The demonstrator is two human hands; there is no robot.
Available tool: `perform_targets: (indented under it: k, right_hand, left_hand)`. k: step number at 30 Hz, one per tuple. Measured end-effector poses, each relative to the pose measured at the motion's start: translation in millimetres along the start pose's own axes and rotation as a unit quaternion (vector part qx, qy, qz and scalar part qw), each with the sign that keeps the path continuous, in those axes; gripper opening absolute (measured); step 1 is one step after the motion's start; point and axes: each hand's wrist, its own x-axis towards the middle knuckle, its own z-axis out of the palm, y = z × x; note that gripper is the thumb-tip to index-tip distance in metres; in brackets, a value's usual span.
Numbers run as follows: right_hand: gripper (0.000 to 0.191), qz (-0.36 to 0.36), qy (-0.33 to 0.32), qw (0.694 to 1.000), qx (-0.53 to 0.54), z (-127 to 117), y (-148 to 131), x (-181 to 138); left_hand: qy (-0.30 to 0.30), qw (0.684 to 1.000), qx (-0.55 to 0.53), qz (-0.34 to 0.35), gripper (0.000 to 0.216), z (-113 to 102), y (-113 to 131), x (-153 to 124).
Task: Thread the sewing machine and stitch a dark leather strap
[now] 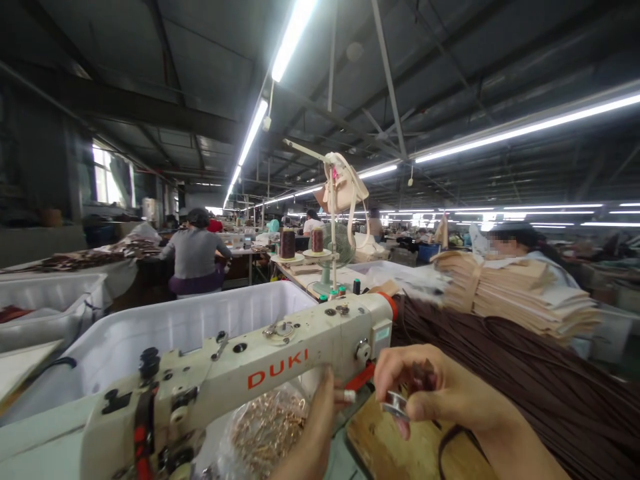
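Observation:
A cream sewing machine [240, 373] marked DUKI runs across the lower middle. My right hand [430, 393] is closed around a small metal bobbin [396, 405] just to the right of the machine's arm, above a wooden board [400, 447]. My left hand [313, 433] reaches up from below, its fingertip touching a red lever [361, 379] under the machine arm. It holds nothing that I can see. A clear bag of gold metal rings [267, 430] lies under the machine arm.
A white plastic tub [165, 327] stands behind the machine. Dark brown cords [530, 373] pile at the right, with a tan strip bundle [515, 293] above. Thread cones [287, 243] and a small fan [340, 247] stand behind. Other workers sit at benches.

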Motion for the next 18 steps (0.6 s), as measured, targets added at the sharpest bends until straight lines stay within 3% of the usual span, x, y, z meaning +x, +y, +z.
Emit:
perform_targets:
  k: [4,8,12,15,18]
  right_hand:
    - [0.027,0.005,-0.001,1.0,0.003,0.3,-0.1,-4.1]
    - [0.026,0.014,0.034,0.997,-0.07,-4.1,8.2,6.4]
    - [0.024,-0.011,0.145,0.964,-0.224,-10.8,22.7,43.2]
    - [0.021,-0.055,0.183,0.936,-0.296,-12.9,32.0,80.7]
    - [0.02,-0.093,0.191,0.912,-0.352,-10.9,41.2,115.1]
  left_hand:
    - [0.061,0.996,0.037,0.055,0.057,3.0,-1.3,-10.8]
    - [0.095,0.959,0.218,0.152,0.049,-13.3,39.7,-41.0]
    - [0.121,0.841,0.452,0.271,0.039,-44.0,114.7,-59.3]
    - [0.168,0.744,0.59,0.265,0.032,-68.4,159.0,-49.7]
    - [0.189,0.667,0.68,0.239,0.032,-84.1,175.7,-34.0]
